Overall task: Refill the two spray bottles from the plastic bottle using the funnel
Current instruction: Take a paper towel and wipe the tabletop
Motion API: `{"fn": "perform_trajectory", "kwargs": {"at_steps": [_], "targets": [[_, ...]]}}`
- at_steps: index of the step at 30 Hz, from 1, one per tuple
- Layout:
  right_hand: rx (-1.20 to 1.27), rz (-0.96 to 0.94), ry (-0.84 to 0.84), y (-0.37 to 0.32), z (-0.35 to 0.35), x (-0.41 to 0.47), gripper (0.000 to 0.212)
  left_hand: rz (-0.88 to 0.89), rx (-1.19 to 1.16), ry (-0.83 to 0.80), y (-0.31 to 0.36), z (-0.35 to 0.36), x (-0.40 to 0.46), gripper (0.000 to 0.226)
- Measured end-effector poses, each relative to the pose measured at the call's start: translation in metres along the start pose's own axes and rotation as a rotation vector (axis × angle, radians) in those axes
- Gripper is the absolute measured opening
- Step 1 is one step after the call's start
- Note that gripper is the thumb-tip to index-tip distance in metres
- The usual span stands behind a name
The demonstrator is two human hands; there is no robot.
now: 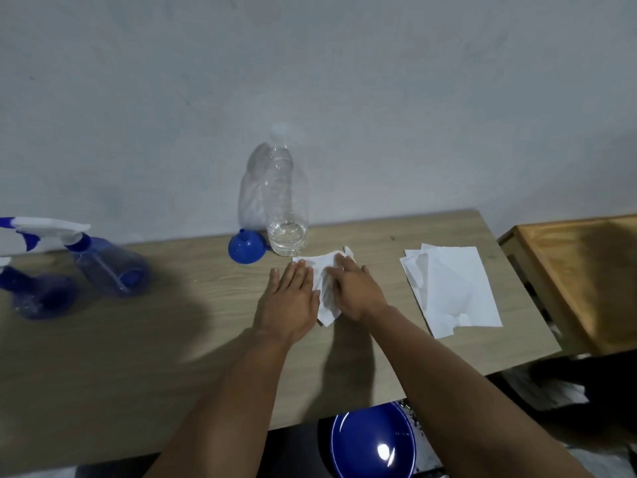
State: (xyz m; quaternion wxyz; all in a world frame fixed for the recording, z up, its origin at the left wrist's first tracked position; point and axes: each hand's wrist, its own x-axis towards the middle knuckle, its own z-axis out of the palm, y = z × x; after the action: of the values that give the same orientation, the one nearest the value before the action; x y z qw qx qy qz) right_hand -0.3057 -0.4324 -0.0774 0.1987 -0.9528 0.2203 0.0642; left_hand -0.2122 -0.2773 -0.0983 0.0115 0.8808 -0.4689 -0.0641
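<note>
A clear plastic bottle (281, 198) stands at the back of the wooden table (138, 357) with a little water in its base. A blue funnel (245, 249) lies on its side just left of it. Two blue spray bottles stand at the far left, one (103, 260) with a white and blue trigger head, the other (38, 294) nearer the edge and partly cut off. My left hand (293, 300) lies flat on the table beside a crumpled white tissue (325, 284). My right hand (355, 288) presses down on that tissue, in front of the bottle.
Several white paper sheets (451, 288) lie to the right on the table. A second wooden surface (579, 274) adjoins at the far right. A shiny blue round object (372, 443) sits below the table's front edge.
</note>
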Motion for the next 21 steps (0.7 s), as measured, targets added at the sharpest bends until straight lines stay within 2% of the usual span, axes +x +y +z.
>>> {"fn": "perform_trajectory", "kwargs": {"at_steps": [5,10,17,21], "targets": [[-0.177,0.047,-0.098,-0.010,0.017,-0.027,0.070,0.066,-0.005,-0.120,-0.013,-0.001,-0.009,0.070],[-0.161,0.126,-0.097,-0.033,0.037,-0.075,0.082,0.147,0.010,-0.171,-0.007,-0.003,-0.039,0.062],[-0.139,0.274,-0.015,-0.072,0.070,-0.165,0.062,0.312,-0.031,-0.153,0.007,0.003,-0.119,0.052],[-0.042,0.439,0.109,-0.101,0.085,-0.230,0.036,0.442,-0.062,-0.099,0.017,-0.013,-0.165,0.042]]}}
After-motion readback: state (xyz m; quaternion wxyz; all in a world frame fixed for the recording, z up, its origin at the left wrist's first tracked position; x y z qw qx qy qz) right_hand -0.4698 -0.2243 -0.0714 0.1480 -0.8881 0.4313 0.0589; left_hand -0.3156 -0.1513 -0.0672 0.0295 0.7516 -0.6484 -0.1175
